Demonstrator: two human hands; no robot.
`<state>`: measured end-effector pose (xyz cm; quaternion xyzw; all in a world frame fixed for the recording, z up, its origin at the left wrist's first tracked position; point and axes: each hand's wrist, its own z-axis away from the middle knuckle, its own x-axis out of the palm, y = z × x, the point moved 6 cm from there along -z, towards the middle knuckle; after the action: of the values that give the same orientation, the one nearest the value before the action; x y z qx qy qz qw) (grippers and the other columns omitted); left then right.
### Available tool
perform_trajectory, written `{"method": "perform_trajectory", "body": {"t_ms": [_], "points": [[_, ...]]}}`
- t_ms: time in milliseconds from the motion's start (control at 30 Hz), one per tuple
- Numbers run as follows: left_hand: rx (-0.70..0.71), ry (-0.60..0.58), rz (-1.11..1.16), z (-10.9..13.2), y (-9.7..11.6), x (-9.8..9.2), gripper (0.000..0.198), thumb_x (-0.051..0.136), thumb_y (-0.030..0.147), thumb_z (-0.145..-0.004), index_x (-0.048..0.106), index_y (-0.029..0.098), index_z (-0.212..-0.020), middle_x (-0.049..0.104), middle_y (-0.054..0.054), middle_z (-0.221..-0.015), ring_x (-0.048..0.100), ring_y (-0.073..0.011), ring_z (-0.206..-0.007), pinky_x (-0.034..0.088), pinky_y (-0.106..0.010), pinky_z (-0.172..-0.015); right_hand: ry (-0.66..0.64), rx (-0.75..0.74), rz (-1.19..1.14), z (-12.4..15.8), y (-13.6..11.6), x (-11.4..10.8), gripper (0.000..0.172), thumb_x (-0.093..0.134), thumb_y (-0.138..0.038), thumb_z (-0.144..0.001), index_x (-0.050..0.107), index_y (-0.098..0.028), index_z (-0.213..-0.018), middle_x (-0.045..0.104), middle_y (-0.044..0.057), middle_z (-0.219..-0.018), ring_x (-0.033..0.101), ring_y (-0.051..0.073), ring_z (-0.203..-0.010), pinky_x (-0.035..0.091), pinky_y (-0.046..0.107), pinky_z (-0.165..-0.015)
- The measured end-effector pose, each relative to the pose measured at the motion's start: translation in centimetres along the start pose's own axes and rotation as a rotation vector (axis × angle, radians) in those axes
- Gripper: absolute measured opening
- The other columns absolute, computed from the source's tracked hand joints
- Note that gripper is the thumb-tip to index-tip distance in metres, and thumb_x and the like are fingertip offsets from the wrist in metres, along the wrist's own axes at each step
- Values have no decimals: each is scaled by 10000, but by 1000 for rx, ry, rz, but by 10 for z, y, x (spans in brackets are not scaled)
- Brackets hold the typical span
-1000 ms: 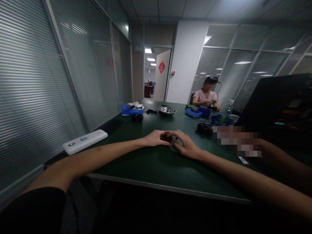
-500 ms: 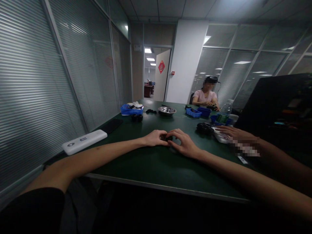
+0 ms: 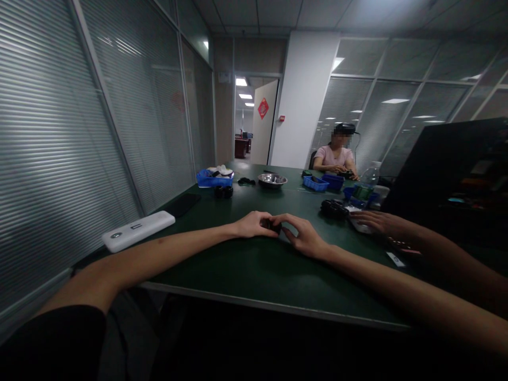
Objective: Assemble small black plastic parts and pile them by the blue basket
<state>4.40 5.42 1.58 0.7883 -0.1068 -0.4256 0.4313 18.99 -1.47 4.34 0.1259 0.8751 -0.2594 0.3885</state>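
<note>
Pos. of workpiece: the small dark part point(image 3: 273, 226) sits between both hands, at the near-ctr. of the green worktop point(image 3: 238, 270). Its exact shape is n/a, as the fingers hide most of it.

L hand point(image 3: 252, 225): curled narrow, holding the dark part from the L side, thumb & fingers around it.
R hand point(image 3: 304, 237): half-curled, fingertips at the R side of same; gap visible betw. thumb & index finger. Firm grip or light touch: cannot tell.

Surrounding items, L side: long white device point(image 3: 138, 230) near the worktop edge; flat black item point(image 3: 181, 205) just beyond it. Farther back: blue tray point(image 3: 214, 182) w/ mixed contents, two black round pieces point(image 3: 224, 192) side by side in front of it, then a metal bowl point(image 3: 272, 186) to the R.

R side: black bundle point(image 3: 334, 209), w/ a co-worker's hand point(image 3: 379, 221) nearby, resting over a whitish item point(image 3: 361, 228); small white tag point(image 3: 395, 259) on the near side of that hand. Behind the bundle: clear bottle point(image 3: 368, 180), upright, w/ green label.

Far end: seated person point(image 3: 333, 156) in pink top, hands at a dark object; detail too small to ID.
</note>
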Motion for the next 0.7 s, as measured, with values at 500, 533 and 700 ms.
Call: {"method": "perform_trajectory", "body": {"t_ms": [500,533,700], "points": [[-39,8,-55,1,1,-2,521,787,439,-760,681,107,-1147,672,-61,-957,588,-169,-818,428,-278,-711,64,107,230,-6,5,-1,197,668,-308,-934,623,-223,-1105,610,76,-1062,600,241,-969,515,393,-843],[-39,11,-50,1,1,-2,519,789,433,-757,681,109,-1149,670,-60,-956,586,-167,-816,428,-275,-708,65,103,227,-6,4,-1,192,665,-295,-932,622,-225,-1105,613,75,-1064,601,240,-967,515,391,-842],[-44,20,-79,2,4,-2,474,782,424,-767,687,117,-1114,664,-49,-920,581,-161,-801,422,-268,-693,52,53,162,-5,-2,-2,232,622,-200,-910,610,-232,-1139,634,79,-1100,608,242,-983,523,395,-862]]}}
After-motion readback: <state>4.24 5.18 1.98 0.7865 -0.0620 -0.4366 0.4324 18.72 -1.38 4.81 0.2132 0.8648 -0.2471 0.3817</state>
